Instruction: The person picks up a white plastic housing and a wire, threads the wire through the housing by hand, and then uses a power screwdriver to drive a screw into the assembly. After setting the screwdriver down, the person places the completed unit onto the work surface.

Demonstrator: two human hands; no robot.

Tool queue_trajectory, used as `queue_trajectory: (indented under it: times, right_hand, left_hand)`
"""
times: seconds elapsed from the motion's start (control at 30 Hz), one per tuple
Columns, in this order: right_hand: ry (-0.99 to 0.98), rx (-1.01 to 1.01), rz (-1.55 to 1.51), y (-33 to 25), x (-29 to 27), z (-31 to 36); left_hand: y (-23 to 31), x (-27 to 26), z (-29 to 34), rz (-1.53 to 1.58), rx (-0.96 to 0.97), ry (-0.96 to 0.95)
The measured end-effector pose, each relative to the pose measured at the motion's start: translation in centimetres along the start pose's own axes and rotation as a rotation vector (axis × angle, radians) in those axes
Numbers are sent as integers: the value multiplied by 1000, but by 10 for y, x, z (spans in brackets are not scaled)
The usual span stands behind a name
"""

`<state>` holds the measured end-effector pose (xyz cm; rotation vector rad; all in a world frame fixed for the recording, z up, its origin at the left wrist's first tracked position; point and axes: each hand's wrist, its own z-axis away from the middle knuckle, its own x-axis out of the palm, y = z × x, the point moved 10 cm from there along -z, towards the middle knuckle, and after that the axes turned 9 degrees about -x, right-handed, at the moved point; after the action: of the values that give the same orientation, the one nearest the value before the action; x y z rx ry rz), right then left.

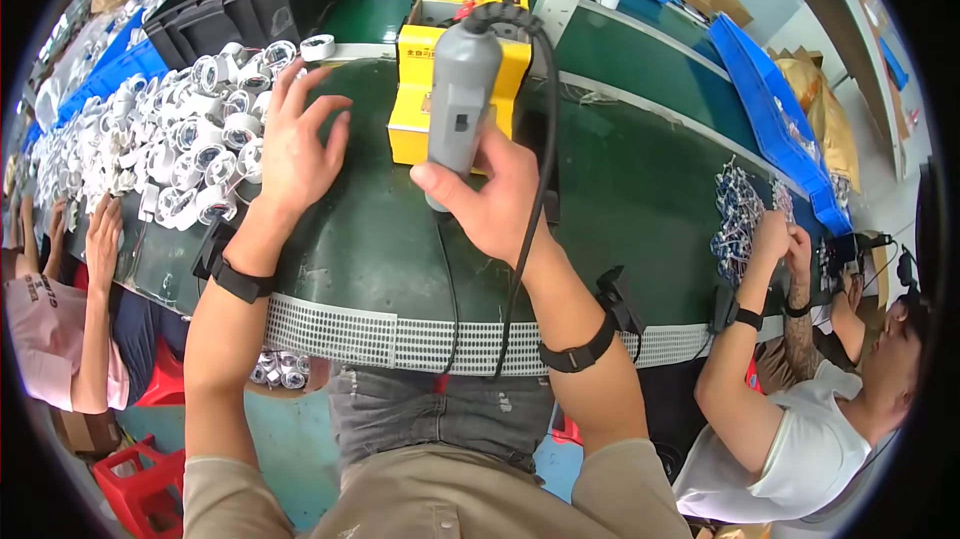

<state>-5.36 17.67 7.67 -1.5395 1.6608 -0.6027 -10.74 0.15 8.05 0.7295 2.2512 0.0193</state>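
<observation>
My right hand [490, 194] is wrapped round a grey electric screwdriver [465, 74], held upright with a black cord looping from its top. Behind the screwdriver stands a yellow screw feeder box [410, 109], partly hidden by the tool. My left hand [300, 149] is empty, its fingers apart and slightly bent, at the right edge of a heap of white round plastic housings [185, 144] with dark rings inside. One loose housing [318, 47] lies just beyond its fingertips; whether the fingers touch any of the heap, I cannot tell.
A black crate [250, 14] of white parts stands at the back left. A blue tray [770, 109] lies at the right. The green worktable [350, 259] has a white perforated front strip [340, 329]. Co-workers' hands are at both sides, the right one at bundled wires [735, 219].
</observation>
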Motion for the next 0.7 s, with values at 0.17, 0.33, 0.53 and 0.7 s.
queue_trajectory:
  times: [0.17, 0.33, 0.53, 0.7]
  right_hand:
    - [86, -54, 205, -9, -14, -2]
    - [96, -36, 280, -5, -16, -1]
    - [122, -27, 76, -10, -12, -3]
    - [155, -43, 107, -8, -15, 2]
  left_hand:
    - [8, -2, -1, 168, 66, -33]
    - [2, 19, 3, 364, -62, -230]
    - [6, 40, 10, 435, -74, -442]
    - [8, 44, 14, 388, -63, -506]
